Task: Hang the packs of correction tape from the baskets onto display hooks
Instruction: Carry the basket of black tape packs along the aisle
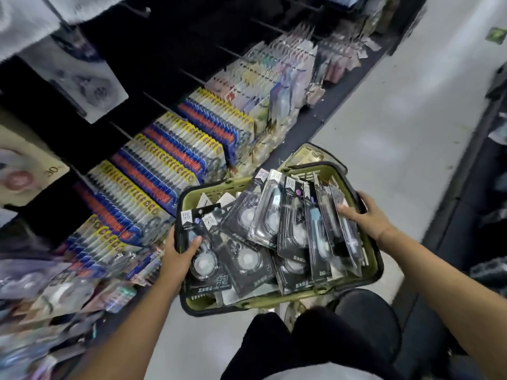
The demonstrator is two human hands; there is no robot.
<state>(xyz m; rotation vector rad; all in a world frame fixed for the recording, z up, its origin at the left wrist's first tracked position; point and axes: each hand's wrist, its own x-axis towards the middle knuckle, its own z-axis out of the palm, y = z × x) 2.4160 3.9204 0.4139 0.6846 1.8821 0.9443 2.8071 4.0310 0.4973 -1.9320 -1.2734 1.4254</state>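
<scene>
Black-carded blister packs of correction tape (pixel 263 231), each with a round white reel under clear plastic, lie heaped and overlapping in an olive-green plastic shopping basket (pixel 247 303) with a dark rim. Those at the right side stand on edge, leaning like filed cards. The basket sits over the pale grey floor (pixel 384 127), just beyond the person's knees in dark trousers (pixel 343 333); whether anything supports it from below cannot be told.

Left hand (pixel 177 256): grips the basket's left wall, with the fingers wrapped round the outside and mostly hidden. The thumb is hooked over the rim and rests on the nearest pack.

Right hand (pixel 369 216): grips the right wall, with the thumb laid across the upright packs and the fingers curled beneath the rim.

At left, a black display rack (pixel 123 78) carries thin black metal display hooks (pixel 236 54) that jut outward. The lower rows are filled with dense yellow, blue and orange carded packs (pixel 164 171). Farther along hang pastel-coloured packs (pixel 285 75). Blurred goods in clear wrappers (pixel 55 292) crowd the lower left corner. Part of another olive basket (pixel 308 153) shows just beyond the held one.
</scene>
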